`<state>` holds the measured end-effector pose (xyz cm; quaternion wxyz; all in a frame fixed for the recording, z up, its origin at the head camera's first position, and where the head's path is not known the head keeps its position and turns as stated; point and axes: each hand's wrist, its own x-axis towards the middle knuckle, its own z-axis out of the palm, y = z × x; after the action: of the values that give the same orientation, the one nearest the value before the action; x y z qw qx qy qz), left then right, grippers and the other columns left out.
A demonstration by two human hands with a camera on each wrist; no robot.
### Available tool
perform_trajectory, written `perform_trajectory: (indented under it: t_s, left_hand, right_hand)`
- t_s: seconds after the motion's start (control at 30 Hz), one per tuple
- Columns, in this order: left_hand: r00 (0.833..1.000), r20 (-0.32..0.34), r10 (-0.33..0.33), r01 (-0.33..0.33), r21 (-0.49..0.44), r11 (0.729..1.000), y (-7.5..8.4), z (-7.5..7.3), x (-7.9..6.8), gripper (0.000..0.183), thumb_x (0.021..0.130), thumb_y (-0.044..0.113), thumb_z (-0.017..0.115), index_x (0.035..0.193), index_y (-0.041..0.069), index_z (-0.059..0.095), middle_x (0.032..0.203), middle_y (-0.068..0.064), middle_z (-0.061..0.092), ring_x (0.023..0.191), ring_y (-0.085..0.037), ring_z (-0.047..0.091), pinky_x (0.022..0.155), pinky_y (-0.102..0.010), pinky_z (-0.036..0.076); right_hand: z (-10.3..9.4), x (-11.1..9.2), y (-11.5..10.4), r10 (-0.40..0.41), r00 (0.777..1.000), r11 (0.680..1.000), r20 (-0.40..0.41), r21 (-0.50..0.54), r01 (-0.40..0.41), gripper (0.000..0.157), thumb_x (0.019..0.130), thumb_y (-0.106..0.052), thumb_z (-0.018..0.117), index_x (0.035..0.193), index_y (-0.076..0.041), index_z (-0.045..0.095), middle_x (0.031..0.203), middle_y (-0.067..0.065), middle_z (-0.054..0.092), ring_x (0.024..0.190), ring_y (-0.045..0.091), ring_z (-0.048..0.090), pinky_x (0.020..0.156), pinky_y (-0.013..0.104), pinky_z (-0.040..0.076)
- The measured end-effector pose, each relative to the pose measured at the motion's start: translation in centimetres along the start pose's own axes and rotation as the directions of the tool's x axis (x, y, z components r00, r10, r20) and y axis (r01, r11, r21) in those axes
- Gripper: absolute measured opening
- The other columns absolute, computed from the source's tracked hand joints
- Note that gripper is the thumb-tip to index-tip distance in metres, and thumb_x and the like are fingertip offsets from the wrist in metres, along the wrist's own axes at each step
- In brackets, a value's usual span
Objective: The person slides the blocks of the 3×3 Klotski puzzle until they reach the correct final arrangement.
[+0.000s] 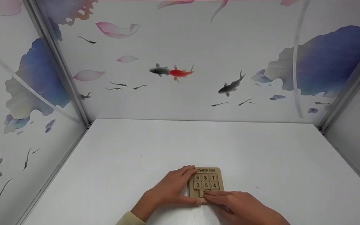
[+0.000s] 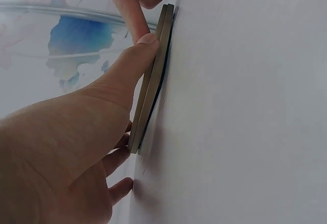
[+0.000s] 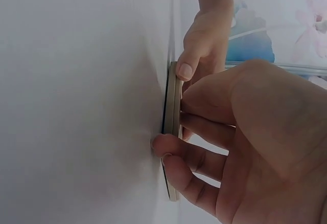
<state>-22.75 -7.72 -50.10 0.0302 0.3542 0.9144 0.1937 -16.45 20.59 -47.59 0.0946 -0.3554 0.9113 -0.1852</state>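
Note:
A wooden sliding number puzzle [image 1: 195, 194] lies on the white table in the head view. Its upper rows read 6 8 7 and 3 5 4. In the bottom row the left slot is bare, beside a tile marked 2 [image 1: 202, 193]; fingers partly cover the rest. My left hand [image 1: 170, 187] holds the board's left side, thumb at the near edge and fingers at the far left corner. My right hand [image 1: 244, 206] touches the bottom-row tiles with its outstretched fingertips. In the right wrist view, its other fingers [image 3: 191, 183] lie against the board's edge.
The white tabletop [image 1: 136, 147] spreads around the puzzle. White panels with painted fish and petals, such as the back wall [image 1: 198, 40], enclose it at the back and sides. Metal posts [image 1: 58, 62] stand at the rear corners.

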Motion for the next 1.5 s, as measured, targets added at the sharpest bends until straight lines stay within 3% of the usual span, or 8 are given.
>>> perform_trajectory:
  t_s: [0.3,0.5,0.97,1.27,1.5]
  left_hand:
    - [1.0,-0.003,0.019,-0.019,0.009,1.0,-0.2,0.1,0.1,0.105,0.09,0.077,0.072,0.166,0.014,0.039,0.172,-0.005,0.041,0.157,-0.022,0.045,0.127,-0.047,0.043]
    - [1.0,0.001,0.007,-0.007,0.006,1.0,-0.2,0.1,0.1,0.104,0.09,0.078,0.071,0.166,0.015,0.039,0.172,-0.003,0.041,0.156,-0.022,0.046,0.128,-0.047,0.043]
    - [1.0,0.009,-0.015,0.015,-0.014,1.0,-0.3,0.1,0.1,0.105,0.089,0.081,0.07,0.167,0.018,0.039,0.173,-0.001,0.04,0.158,-0.022,0.044,0.129,-0.048,0.042]
    - [1.0,0.013,-0.018,0.018,-0.026,0.999,-0.2,0.0,0.2,0.105,0.088,0.078,0.074,0.166,0.016,0.04,0.172,-0.002,0.041,0.158,-0.021,0.044,0.129,-0.049,0.042]
    - [1.0,0.003,-0.007,0.007,-0.035,0.999,-0.3,0.1,0.1,0.105,0.089,0.08,0.071,0.166,0.016,0.039,0.172,-0.002,0.041,0.158,-0.021,0.044,0.128,-0.05,0.042]
  right_hand:
    - [-0.5,-0.1,0.3,0.057,0.998,0.998,0.039,0.032,-0.058,0.041,0.112,-0.033,0.062,0.153,-0.034,0.063,0.153,-0.013,0.063,0.141,0.015,0.064,0.109,0.048,0.06]
    - [-0.8,-0.3,0.4,0.056,0.998,0.998,0.03,0.033,-0.057,0.041,0.111,-0.029,0.062,0.152,-0.034,0.064,0.154,-0.014,0.062,0.141,0.016,0.063,0.108,0.048,0.06]
    - [-0.4,0.0,0.1,-0.026,0.998,0.999,-0.061,-0.035,0.024,0.039,0.108,-0.019,0.067,0.146,-0.027,0.071,0.149,-0.009,0.069,0.133,0.016,0.07,0.1,0.042,0.064]
    - [0.1,0.8,-0.3,-0.009,0.998,0.999,-0.063,0.032,0.011,0.044,0.109,-0.025,0.064,0.152,-0.03,0.064,0.159,-0.009,0.06,0.137,0.015,0.066,0.102,0.04,0.063]
    - [0.6,1.4,-0.1,-0.015,0.992,1.0,-0.124,-0.01,0.014,0.048,0.112,-0.029,0.06,0.159,-0.027,0.057,0.16,-0.007,0.059,0.138,0.02,0.066,0.104,0.045,0.063]
